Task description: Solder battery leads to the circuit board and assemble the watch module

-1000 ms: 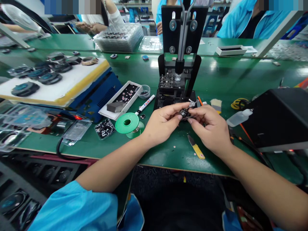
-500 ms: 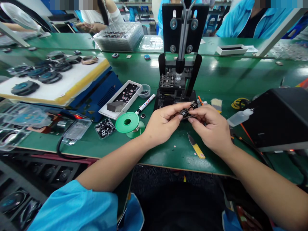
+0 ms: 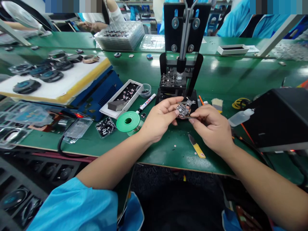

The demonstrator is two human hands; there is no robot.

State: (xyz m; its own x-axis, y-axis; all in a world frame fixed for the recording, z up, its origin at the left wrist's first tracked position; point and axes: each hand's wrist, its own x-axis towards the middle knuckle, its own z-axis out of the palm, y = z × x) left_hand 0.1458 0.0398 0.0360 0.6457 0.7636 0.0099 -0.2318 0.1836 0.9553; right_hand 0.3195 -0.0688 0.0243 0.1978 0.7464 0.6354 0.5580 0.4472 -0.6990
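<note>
My left hand pinches a small circuit board between thumb and fingers, in front of the black press. A smaller round part sticks out at the board's upper right; how the two join is too small to tell. Close by on the right, my right hand is closed, thumb against forefinger, at the board's lower right edge. Between those fingertips is the end of a thin dark piece, its kind unclear. A knife with a yellow handle lies on the green table below my hands.
Left of my hands are a green solder spool, a paint marker, a white tray of small parts and a clear box. A clear bottle leans by a black box on the right. People sit across the table.
The circuit board has tilted so its face shows more, and my left fingers have spread behind it. My right hand has stayed nearly in place. The view has shifted slightly.
</note>
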